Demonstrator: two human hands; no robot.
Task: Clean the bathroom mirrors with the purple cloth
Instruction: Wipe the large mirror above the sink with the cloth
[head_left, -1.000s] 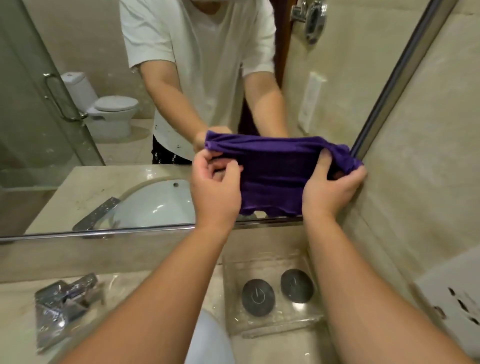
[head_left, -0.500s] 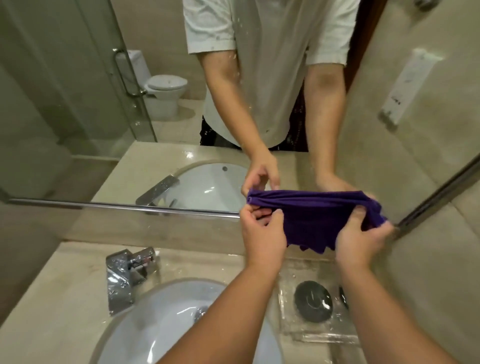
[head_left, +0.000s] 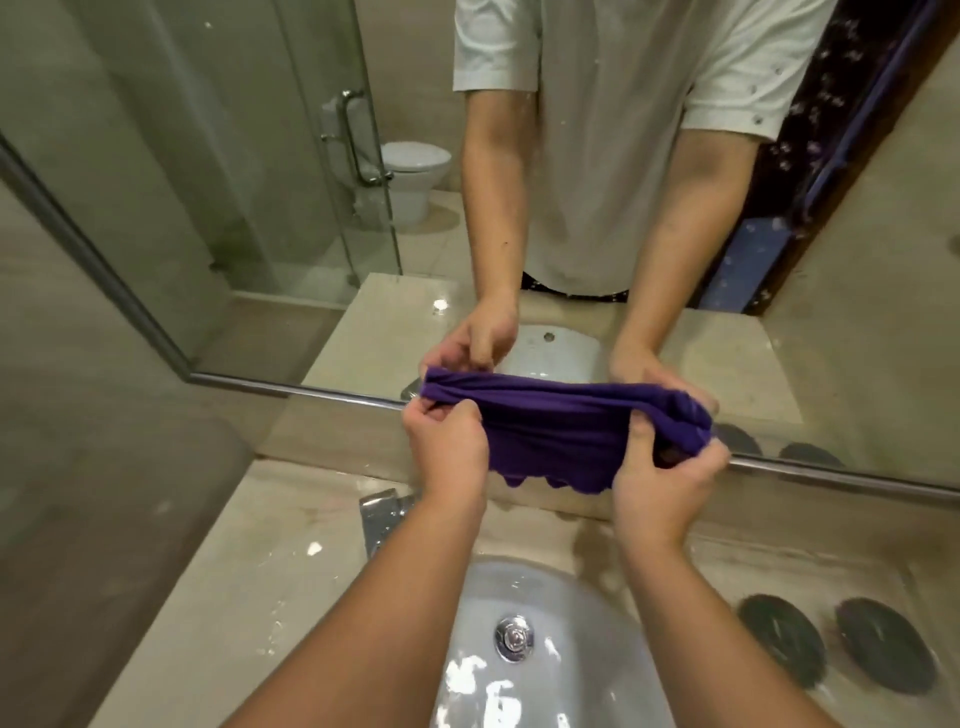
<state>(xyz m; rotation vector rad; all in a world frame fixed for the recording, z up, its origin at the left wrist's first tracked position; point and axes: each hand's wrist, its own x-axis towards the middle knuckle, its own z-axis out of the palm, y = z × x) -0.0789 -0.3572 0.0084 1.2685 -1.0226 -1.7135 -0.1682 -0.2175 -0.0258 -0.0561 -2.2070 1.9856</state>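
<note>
The purple fabric cloth is stretched between both hands, in front of the lower metal edge of the large wall mirror. Its top fold meets its own reflection, so it seems to touch the glass. The fingers of the left hand are curled and pinch the left end of the cloth. The right hand grasps the bunched right end.

In my judgement the step in hand is wiping the lowest strip of the mirror. The next move calls for even pressure from both hands while sliding the cloth along the glass, and then going higher.

Below the arms, the white oval basin in the beige stone desk holds only its chrome drain plug and some wet shine. Two dark round objects lie at the right. I cannot tell if a tray holds them.
</note>
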